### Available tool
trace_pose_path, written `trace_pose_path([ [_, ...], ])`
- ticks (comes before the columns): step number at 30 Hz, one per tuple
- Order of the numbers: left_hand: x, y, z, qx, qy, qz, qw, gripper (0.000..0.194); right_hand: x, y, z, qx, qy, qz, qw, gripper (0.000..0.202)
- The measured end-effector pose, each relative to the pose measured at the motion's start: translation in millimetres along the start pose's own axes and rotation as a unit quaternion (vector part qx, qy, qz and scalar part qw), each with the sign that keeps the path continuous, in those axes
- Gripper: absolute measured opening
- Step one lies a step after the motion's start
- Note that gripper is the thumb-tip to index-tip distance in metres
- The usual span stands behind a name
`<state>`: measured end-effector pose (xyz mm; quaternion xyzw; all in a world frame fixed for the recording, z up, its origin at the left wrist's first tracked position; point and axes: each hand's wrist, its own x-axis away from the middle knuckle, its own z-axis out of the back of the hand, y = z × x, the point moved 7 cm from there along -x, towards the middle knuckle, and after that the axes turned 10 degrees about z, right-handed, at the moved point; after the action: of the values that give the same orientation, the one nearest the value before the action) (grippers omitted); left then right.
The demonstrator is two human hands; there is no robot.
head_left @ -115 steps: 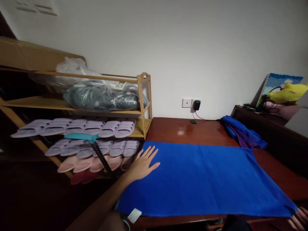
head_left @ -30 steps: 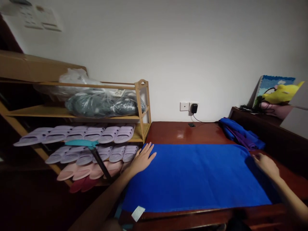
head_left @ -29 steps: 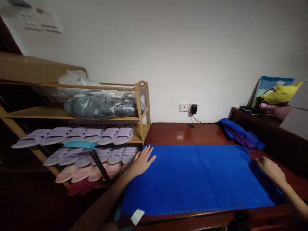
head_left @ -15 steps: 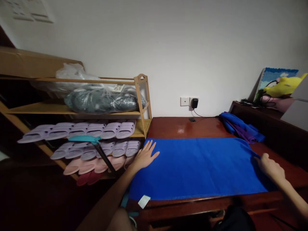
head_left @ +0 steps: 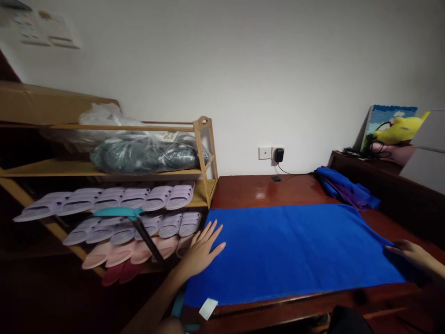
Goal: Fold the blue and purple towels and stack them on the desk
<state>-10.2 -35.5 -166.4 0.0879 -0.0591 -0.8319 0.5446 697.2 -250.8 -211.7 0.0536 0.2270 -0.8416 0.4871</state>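
At the left of the frame I have a tan wooden slatted rack point(head_left: 199, 153) carrying rows of lilac plastic slippers point(head_left: 180, 197), with a turquoise bar on a dark post point(head_left: 118, 212) in front of it. Lower centre-left, the left hand point(head_left: 202, 255) lies palm down, fingers spread wide, over the left edge of the task's thing: a bright blue rectangular fabric cloth point(head_left: 295, 250), laid out nearly flat on the glossy red-brown wooden worktop point(head_left: 239, 190). A small white fabric tag point(head_left: 208, 309) sticks out at its lower-left corner.

The relation I'd go by is this: the cloth's long axis runs left to right across the lower frame, between the two hands, one at each short end. The left hand overlaps its end; the right is only at the rim.

Farther right, a crumpled blue-and-purple fabric bundle point(head_left: 347, 188) lies behind the cloth's far-right corner. At the lower right, the right hand point(head_left: 408, 254) is held narrow, fingertips at the cloth's right edge; I can't tell whether they pinch it or merely touch.
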Motion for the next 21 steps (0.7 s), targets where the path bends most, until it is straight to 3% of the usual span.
trace_pose_path([
  [3,-1.1,1.8,0.5,0.007,0.006,-0.001,1.000,0.060,12.7,0.4,-5.3,-0.019,-0.074,-0.047,0.996,0.057],
  [6,2.2,-5.8,1.1,0.028,0.044,0.011,0.999,0.055,24.8,-25.6,14.1,0.070,-0.016,-0.055,0.996,0.078],
  [9,20.5,-15.8,-1.2,0.054,0.078,0.017,0.995,0.053,29.5,-68.3,23.2,0.094,0.028,0.016,0.995,0.085],
  [12,42.5,-14.6,-7.8,0.069,0.055,-0.009,0.996,0.054,29.0,-102.2,4.7,0.044,-0.031,0.129,0.990,0.082],
  [17,54.8,-4.8,-3.8,0.088,0.034,-0.025,0.995,0.054,30.4,-91.4,-33.7,0.048,-0.137,0.129,0.981,0.078],
  [21,51.8,-12.9,-2.5,0.106,0.045,-0.002,0.993,0.054,27.5,-84.3,-33.4,0.062,-0.146,0.122,0.980,0.076],
])
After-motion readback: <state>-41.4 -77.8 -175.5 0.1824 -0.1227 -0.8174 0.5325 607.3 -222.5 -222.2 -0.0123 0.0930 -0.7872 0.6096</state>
